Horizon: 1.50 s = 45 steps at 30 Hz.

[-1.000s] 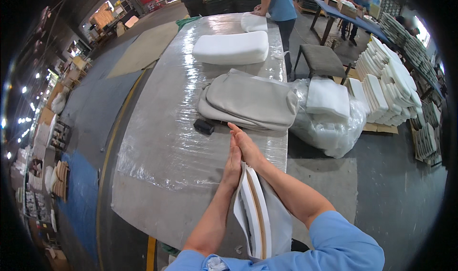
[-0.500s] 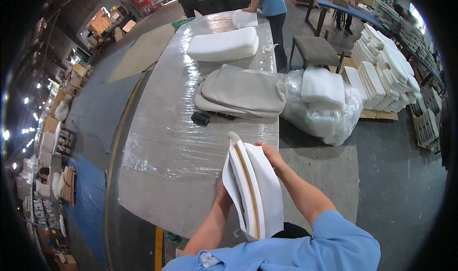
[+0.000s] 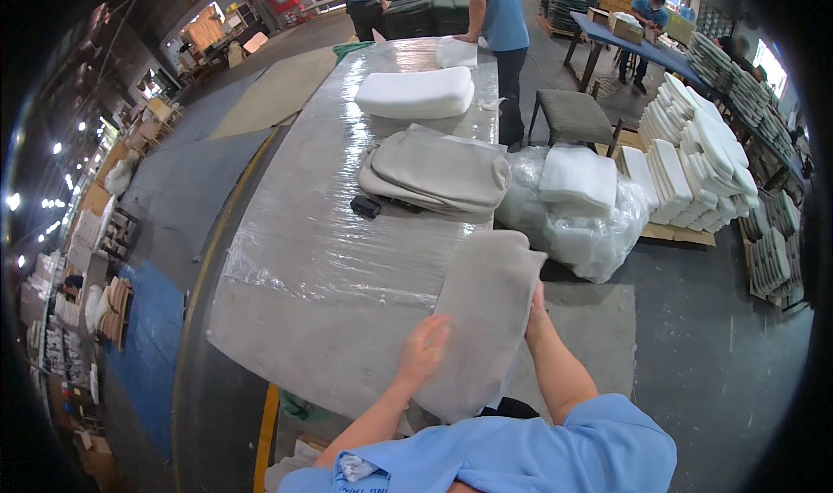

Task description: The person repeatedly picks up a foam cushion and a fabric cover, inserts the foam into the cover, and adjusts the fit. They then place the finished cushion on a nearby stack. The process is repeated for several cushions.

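My right hand (image 3: 538, 314) grasps the grey cover (image 3: 488, 311) by its right side, at the table's (image 3: 304, 328) near right edge; my left hand (image 3: 424, 347) blurs over it — grip unclear. I'd steady that side, pressing evenly — room opens leftward, short of the grey stack (image 3: 434, 170).

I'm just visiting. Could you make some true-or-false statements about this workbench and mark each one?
1. The right hand is at the right edge of a grey cover. True.
2. The white block lies nearer the person than the grey pile. False: the white block lies beyond the grey pile.
3. A small black object lies beside the grey pile. True.
4. The dark stool stands left of the table. False: the dark stool stands right.
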Motion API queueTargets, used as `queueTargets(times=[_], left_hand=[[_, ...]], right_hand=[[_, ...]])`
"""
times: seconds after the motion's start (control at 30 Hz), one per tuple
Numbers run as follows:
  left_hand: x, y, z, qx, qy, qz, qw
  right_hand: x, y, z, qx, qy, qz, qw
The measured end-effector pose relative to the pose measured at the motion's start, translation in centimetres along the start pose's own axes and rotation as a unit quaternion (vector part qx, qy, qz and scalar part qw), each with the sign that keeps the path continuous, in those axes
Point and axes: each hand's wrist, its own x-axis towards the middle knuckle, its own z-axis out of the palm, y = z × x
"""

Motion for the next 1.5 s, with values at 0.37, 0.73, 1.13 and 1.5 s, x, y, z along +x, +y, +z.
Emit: queueTargets(times=[0.37, 0.73, 1.13, 1.5], left_hand=[[-7.9, -6.2, -2.0, -0.327, -0.003, -0.267, 0.907], [-17.8, 0.8, -11.9, 0.016, 0.050, -0.136, 0.989], [-20.4, 0.6, -8.6, 0.183, -0.024, -0.107, 0.977], [-14.0, -7.9, -4.5, 0.186, -0.146, -0.164, 0.958]], right_hand=[[-4.0, 2.4, -7.0, 0.019, 0.033, 0.014, 0.999], [-10.3, 2.3, -9.3, -0.030, -0.008, 0.100, 0.994], [-12.0, -2.1, -1.5, -0.553, -0.140, -0.029, 0.821], [-5.6, 0.7, 0.4, -0.873, -0.098, 0.013, 0.478]])
